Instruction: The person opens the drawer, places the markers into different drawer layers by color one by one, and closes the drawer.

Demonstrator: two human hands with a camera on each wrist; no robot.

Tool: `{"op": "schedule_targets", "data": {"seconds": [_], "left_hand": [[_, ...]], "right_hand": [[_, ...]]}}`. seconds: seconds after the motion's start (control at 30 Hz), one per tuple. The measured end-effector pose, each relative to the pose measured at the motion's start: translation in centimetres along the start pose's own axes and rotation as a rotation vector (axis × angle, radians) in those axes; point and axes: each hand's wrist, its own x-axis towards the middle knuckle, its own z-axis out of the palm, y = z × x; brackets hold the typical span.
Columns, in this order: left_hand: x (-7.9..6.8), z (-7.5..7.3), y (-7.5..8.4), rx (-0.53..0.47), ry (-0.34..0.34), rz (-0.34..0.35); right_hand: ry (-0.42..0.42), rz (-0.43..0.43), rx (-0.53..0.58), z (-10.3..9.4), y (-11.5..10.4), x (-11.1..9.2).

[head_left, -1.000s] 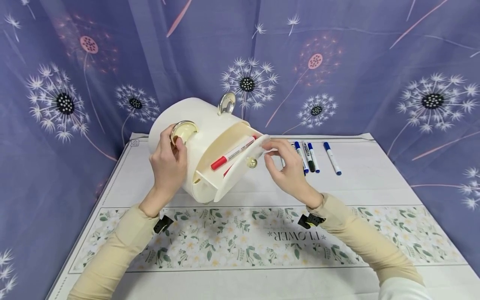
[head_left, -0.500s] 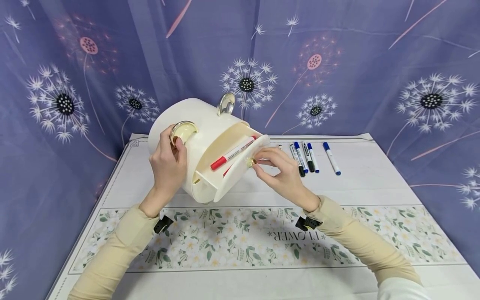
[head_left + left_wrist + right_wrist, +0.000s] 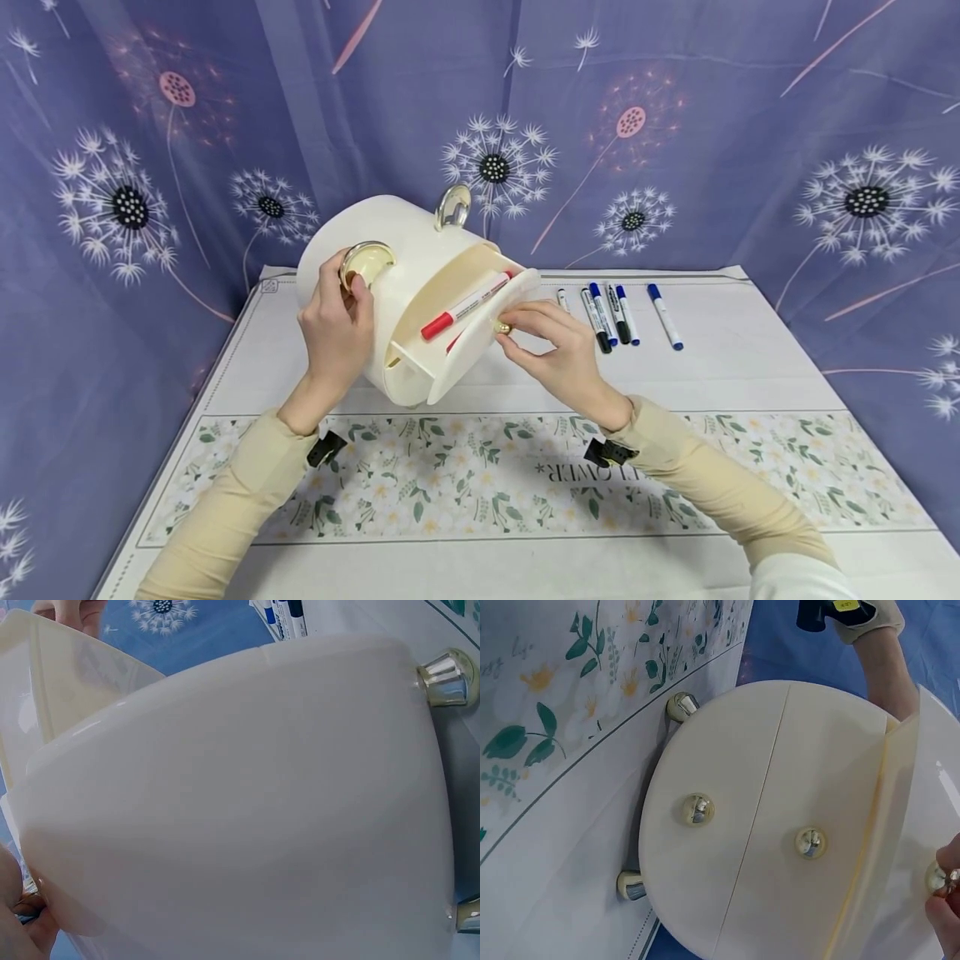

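Observation:
A white rounded drawer box (image 3: pixel 405 225) with two gold-rimmed ears stands on the table. Its top drawer (image 3: pixel 412 360) is pulled out, and a red-capped marker (image 3: pixel 465 307) lies inside with a bit of another red thing beside it. My left hand (image 3: pixel 333 333) grips the near ear (image 3: pixel 372 257) between thumb and fingers. With thumb and fingertips, my right hand (image 3: pixel 555 350) pinches the gold drawer knob (image 3: pixel 502 328). In the right wrist view, two lower drawers with gold knobs (image 3: pixel 810 843) are closed, and the right fingers (image 3: pixel 946 919) hold the top knob.
Several blue and black markers (image 3: pixel 621 315) lie on the table at right behind my right hand, with one blue marker (image 3: pixel 664 317) apart. A floral strip (image 3: pixel 450 475) crosses the table in front. A purple dandelion curtain (image 3: pixel 720 125) hangs behind. Short gold feet (image 3: pixel 681 706) support the box.
My right hand has moved left and down from the drawer front's upper edge to its knob and now pinches it. The left hand, box and red-capped marker have stayed in place.

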Motion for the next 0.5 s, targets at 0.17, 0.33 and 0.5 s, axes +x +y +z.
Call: {"op": "schedule_targets", "data": {"seconds": [0.17, 0.33, 0.5], "left_hand": [[0.04, -0.04, 0.09, -0.002, 0.000, -0.001], [0.08, -0.03, 0.10, -0.002, -0.006, 0.000], [0.01, -0.01, 0.08, 0.000, 0.001, -0.002]], "right_hand": [[0.012, -0.014, -0.022, 0.19, -0.21, 0.15], [0.003, -0.020, -0.023, 0.30, -0.21, 0.33], [-0.003, -0.026, -0.032, 0.38, -0.15, 0.57]]}}
